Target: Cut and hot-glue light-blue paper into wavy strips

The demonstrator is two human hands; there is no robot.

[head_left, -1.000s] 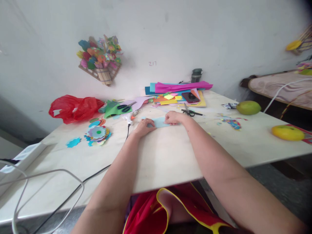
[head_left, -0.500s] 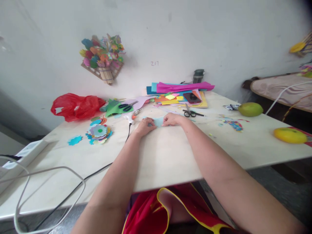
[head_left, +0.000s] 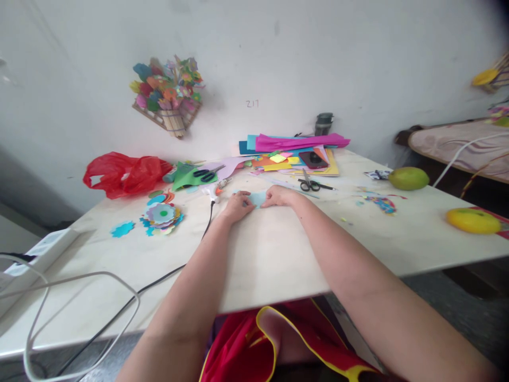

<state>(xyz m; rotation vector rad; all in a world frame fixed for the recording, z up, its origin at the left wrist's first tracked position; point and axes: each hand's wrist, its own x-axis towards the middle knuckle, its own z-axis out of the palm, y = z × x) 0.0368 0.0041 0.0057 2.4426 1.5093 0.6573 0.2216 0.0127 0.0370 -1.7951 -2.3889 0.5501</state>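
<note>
A small piece of light blue paper [head_left: 257,199] lies on the table between my two hands. My left hand [head_left: 239,206] is closed on its left side, fingers curled and thumb pressed to the paper. At the right edge, my right hand [head_left: 279,196] pinches the same paper, fingers folded in. The hands cover both ends of the piece. Just left of my left hand lies a white glue gun [head_left: 213,193] with an orange part and a black cord. Scissors with black handles [head_left: 309,184] lie beyond my right hand, beside a dark pen [head_left: 326,187].
To the left are stacked paper flower cutouts [head_left: 162,214], a blue cutout [head_left: 122,229], a red plastic bag [head_left: 126,174] and a power strip [head_left: 42,252] with cables. Behind, coloured sheets [head_left: 298,142], a phone [head_left: 313,159] and more scissors [head_left: 209,173]. Mangoes [head_left: 409,178] sit at right.
My right hand's fingers have shifted slightly left and down along the paper's edge. My left hand stays almost in place. The surrounding things have not moved.
</note>
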